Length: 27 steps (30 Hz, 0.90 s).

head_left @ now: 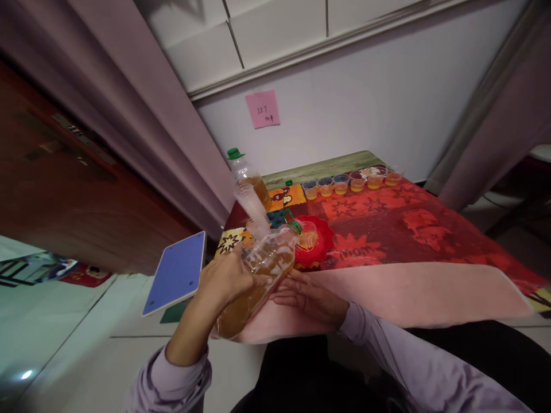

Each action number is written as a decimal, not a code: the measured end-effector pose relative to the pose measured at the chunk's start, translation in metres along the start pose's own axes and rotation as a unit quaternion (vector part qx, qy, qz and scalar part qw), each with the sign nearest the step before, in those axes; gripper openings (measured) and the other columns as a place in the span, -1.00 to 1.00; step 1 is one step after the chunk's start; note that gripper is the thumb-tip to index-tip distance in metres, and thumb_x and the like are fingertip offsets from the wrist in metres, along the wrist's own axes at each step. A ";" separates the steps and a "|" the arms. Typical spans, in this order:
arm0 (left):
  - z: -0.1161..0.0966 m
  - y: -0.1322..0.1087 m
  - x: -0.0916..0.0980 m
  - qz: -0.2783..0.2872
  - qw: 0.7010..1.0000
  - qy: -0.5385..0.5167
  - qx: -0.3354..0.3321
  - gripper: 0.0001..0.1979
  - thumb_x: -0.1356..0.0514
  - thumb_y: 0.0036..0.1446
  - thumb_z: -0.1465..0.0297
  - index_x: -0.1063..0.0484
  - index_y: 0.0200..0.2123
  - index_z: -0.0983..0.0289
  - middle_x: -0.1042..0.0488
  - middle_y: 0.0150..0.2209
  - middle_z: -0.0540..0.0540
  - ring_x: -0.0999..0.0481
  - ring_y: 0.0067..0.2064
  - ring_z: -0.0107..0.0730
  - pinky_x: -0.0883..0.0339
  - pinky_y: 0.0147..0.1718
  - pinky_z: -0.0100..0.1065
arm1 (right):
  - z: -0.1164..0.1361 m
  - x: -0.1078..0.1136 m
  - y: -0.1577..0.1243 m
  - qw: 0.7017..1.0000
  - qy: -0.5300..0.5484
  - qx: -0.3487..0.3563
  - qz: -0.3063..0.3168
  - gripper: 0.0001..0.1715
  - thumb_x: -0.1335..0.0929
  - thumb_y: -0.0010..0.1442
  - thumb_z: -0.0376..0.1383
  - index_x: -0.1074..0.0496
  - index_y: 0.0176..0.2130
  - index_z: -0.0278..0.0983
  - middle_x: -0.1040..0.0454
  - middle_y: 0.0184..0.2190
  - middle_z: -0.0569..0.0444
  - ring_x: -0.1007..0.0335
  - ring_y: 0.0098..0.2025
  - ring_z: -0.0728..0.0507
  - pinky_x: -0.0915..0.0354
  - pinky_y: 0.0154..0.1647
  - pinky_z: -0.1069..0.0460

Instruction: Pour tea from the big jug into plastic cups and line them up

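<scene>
Tilted over the near table edge is a large clear plastic bottle (pixel 258 281) of amber liquid. My left hand (pixel 230 275) is wrapped round its side from the left. My right hand (pixel 307 295) presses against its lower right side with fingers close together, helping to hold it. A green ring (pixel 291 222) sits at the neck, which points towards a clear plastic cup (pixel 308 236) in a red scalloped dish (pixel 325 241). The bottle mouth partly overlaps the cup, so I cannot see clearly whether liquid is flowing.
A leaning stack of clear cups (pixel 252 205) stands beside a second bottle (pixel 258 186) with a green cap. Several cups (pixel 341 183) holding some amber liquid line the table's back. A loose green cap (pixel 288 183) lies nearby. A blue board (pixel 176 272) is at the left.
</scene>
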<state>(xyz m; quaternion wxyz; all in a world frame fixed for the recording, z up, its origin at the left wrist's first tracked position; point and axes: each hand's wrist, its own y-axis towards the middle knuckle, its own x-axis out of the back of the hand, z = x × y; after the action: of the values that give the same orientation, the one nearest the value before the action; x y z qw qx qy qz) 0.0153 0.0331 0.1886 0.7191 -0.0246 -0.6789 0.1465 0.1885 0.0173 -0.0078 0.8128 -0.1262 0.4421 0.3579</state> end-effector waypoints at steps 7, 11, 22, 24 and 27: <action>-0.002 0.000 0.001 0.010 1.000 0.007 -0.002 -0.09 -0.41 0.04 -0.05 -0.35 0.40 0.18 -0.70 0.12 0.39 -0.68 0.16 0.32 -0.49 -0.01 -0.02 | -0.001 0.000 0.000 1.000 0.007 0.005 0.000 -0.46 -0.55 0.38 -0.09 -0.51 0.27 -0.10 -0.63 0.17 0.00 -0.63 0.15 -0.12 -0.38 0.40 -0.16; -0.001 0.001 0.000 0.009 1.000 0.011 0.000 -0.08 -0.41 0.05 -0.06 -0.33 0.41 0.18 -0.70 0.12 0.39 -0.69 0.16 0.30 -0.49 -0.02 -0.03 | -0.003 0.002 0.001 1.000 0.022 0.006 -0.002 -0.44 -0.57 0.36 -0.12 -0.50 0.26 -0.14 -0.62 0.16 0.00 -0.64 0.13 -0.12 -0.37 0.41 -0.18; 0.000 0.001 -0.001 0.006 1.000 -0.004 -0.002 -0.07 -0.41 0.03 -0.05 -0.35 0.40 0.22 -0.69 0.12 0.44 -0.68 0.16 0.37 -0.48 -0.01 0.01 | -0.003 0.003 0.002 1.000 0.017 0.006 -0.001 -0.46 -0.58 0.36 -0.12 -0.52 0.25 -0.11 -0.65 0.14 0.03 -0.65 0.12 -0.11 -0.41 0.37 -0.14; 0.000 0.001 -0.001 0.003 1.000 -0.011 -0.002 -0.06 -0.42 0.03 -0.03 -0.35 0.41 0.21 -0.69 0.11 0.44 -0.68 0.16 0.38 -0.48 -0.01 0.03 | -0.002 0.002 0.001 1.000 0.009 0.005 -0.001 -0.48 -0.57 0.36 -0.10 -0.53 0.24 -0.09 -0.65 0.14 0.04 -0.64 0.14 -0.12 -0.41 0.38 -0.15; 0.000 0.001 -0.001 -0.004 1.000 -0.020 -0.007 -0.05 -0.43 0.03 -0.01 -0.33 0.44 0.17 -0.70 0.12 0.40 -0.69 0.16 0.37 -0.49 0.01 0.03 | -0.001 0.001 0.000 1.000 0.009 0.004 0.001 -0.47 -0.58 0.35 -0.08 -0.54 0.23 -0.08 -0.65 0.15 0.05 -0.64 0.14 -0.12 -0.40 0.39 -0.15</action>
<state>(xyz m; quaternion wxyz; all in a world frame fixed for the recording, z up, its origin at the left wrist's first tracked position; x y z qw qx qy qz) 0.0146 0.0336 0.1869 0.7059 -0.0234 -0.6941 0.1393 0.1877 0.0174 -0.0093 0.8091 -0.1252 0.4508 0.3557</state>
